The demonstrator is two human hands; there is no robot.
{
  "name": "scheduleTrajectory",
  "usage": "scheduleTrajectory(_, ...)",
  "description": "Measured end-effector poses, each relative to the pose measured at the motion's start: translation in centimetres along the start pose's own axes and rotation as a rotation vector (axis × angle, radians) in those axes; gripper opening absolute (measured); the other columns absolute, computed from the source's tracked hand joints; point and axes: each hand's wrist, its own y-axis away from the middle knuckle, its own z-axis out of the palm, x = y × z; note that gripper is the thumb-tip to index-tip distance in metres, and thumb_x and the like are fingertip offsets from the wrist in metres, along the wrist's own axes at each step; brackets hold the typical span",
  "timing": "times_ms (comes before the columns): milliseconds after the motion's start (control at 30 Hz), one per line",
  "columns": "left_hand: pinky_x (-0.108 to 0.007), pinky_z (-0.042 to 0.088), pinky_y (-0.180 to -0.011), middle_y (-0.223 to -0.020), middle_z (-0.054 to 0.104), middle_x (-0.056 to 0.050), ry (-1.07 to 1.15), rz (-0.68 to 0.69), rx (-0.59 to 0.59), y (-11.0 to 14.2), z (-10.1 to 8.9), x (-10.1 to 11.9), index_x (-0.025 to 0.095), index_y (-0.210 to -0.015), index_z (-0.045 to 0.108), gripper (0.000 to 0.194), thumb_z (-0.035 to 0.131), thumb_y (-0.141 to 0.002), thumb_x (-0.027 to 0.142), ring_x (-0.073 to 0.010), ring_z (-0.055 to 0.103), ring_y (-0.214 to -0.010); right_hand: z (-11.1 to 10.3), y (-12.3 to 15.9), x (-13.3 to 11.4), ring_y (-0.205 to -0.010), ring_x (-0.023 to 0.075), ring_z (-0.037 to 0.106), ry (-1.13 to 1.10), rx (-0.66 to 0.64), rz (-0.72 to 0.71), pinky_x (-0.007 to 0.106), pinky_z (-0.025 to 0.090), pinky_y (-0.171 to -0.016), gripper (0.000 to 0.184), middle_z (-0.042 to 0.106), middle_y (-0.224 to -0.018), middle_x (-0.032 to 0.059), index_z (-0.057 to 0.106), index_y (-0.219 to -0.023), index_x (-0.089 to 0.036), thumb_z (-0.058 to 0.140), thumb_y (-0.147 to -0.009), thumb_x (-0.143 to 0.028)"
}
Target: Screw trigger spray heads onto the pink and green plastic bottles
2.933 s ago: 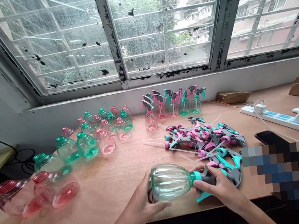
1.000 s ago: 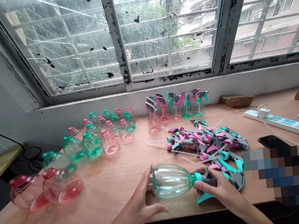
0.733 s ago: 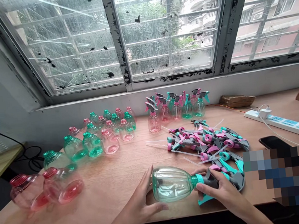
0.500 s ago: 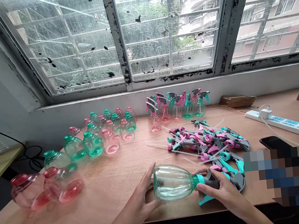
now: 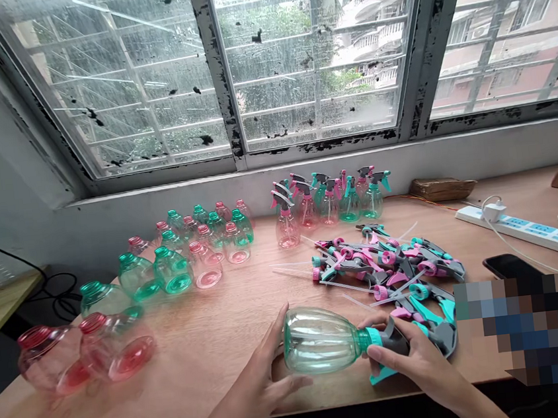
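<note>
Green spray bottle [image 5: 320, 341] on its side btwn 2 hands, near the table's [image 5: 199, 350] front edge, R hand [image 5: 411, 349] clamped on its gray + teal trigger head [image 5: 394, 338], L hand [image 5: 263, 378] thumb + fingers spread apart around the base, can't tell if they're touching, messy pile of spray heads [image 5: 405, 266] just beyond

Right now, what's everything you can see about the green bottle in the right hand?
The bottle is see-through pale green, like shiny plastic, with long ridges. It lies sideways over the front of the table, its wide bottom toward the left hand and its neck pointing right. A turquoise ring sits at the neck, then a grey spray top with a turquoise trigger below. The right hand grips the spray top; the left hand curves around the bottom, though I can't tell if they touch.
</note>
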Motion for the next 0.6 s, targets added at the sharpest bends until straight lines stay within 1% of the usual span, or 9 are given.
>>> scheduleTrajectory(67,-0.049,0.018,-0.126,-0.168,0.019,-0.001,0.04,0.019,-0.019,0.06,0.02,-0.13,0.041,-0.158,0.006,0.089,0.064,-0.093,0.022,-0.0276,0.024,-0.152,0.0,-0.03,0.12,-0.061,0.0235,0.07,0.017,0.008,-0.004,0.037,0.054,-0.068,0.04,0.074,-0.059,-0.0005,0.064,-0.104,-0.021,0.076,-0.08,-0.05)
scheduleTrajectory(133,-0.05,0.018,-0.125,-0.168,0.019,-0.001,0.054,0.026,-0.038,0.12,0.08,-0.14,0.042,-0.157,0.001,0.087,0.059,-0.096,0.022,-0.0269,0.026,-0.152,0.01,-0.06,0.25,-0.061,0.024,0.07,0.027,0.02,-0.012,0.038,0.055,-0.068,0.041,0.075,-0.06,0.0001,0.064,-0.104,-0.02,0.076,-0.08,-0.051)
scheduleTrajectory(200,-0.051,0.013,-0.126,-0.169,0.015,-0.001,0.043,0.012,-0.038,0.19,0.18,-0.02,0.041,-0.157,-0.002,0.094,0.064,-0.093,0.022,-0.0281,0.02,-0.153,0.04,-0.06,0.32,-0.06,0.024,0.07,0.028,0.026,-0.016,0.038,0.055,-0.068,0.042,0.074,-0.059,0.0001,0.063,-0.104,-0.02,0.076,-0.079,-0.051)
scheduleTrajectory(267,-0.052,0.006,-0.126,-0.17,0.009,-0.001,0.035,-0.017,-0.024,0.26,0.26,0.16,0.038,-0.158,-0.003,0.102,0.07,-0.088,0.023,-0.0295,0.008,-0.155,0.07,-0.07,0.32,-0.06,0.0241,0.069,0.027,0.027,-0.018,0.038,0.055,-0.067,0.042,0.073,-0.058,-0.0003,0.063,-0.104,-0.02,0.076,-0.079,-0.052)
scheduleTrajectory(333,-0.053,0.002,-0.126,-0.17,0.005,-0.002,0.043,-0.045,-0.016,0.3,0.29,0.34,0.035,-0.158,-0.005,0.106,0.073,-0.086,0.025,-0.0296,0.001,-0.156,0.08,-0.07,0.25,-0.06,0.024,0.069,0.032,0.024,-0.018,0.038,0.055,-0.067,0.042,0.073,-0.058,-0.0005,0.064,-0.104,-0.02,0.076,-0.079,-0.051)
scheduleTrajectory(400,-0.053,0.002,-0.126,-0.17,0.007,-0.002,0.048,-0.052,-0.014,0.28,0.26,0.51,0.034,-0.158,-0.003,0.103,0.071,-0.087,0.027,-0.0293,0.001,-0.156,0.07,-0.09,0.18,-0.06,0.0236,0.069,0.034,0.015,-0.019,0.038,0.054,-0.067,0.04,0.073,-0.059,-0.0005,0.063,-0.104,-0.02,0.075,-0.08,-0.05)
scheduleTrajectory(533,-0.052,0.006,-0.127,-0.168,0.019,-0.003,0.001,-0.041,-0.052,0.07,0.05,0.53,0.034,-0.159,0.013,0.093,0.072,-0.087,0.028,-0.0308,0.011,-0.155,0.03,-0.13,0.12,-0.06,0.0239,0.069,0.027,-0.003,-0.019,0.038,0.054,-0.067,0.038,0.073,-0.059,-0.0004,0.063,-0.104,-0.021,0.074,-0.081,-0.05)
scheduleTrajectory(600,-0.052,0.009,-0.127,-0.168,0.019,-0.003,-0.013,-0.018,-0.048,0.01,-0.02,0.25,0.035,-0.158,0.013,0.093,0.072,-0.087,0.027,-0.0312,0.014,-0.154,0.02,-0.15,0.15,-0.059,0.0243,0.069,0.031,-0.004,-0.018,0.038,0.054,-0.066,0.039,0.073,-0.058,-0.0002,0.063,-0.103,-0.021,0.074,-0.081,-0.051)
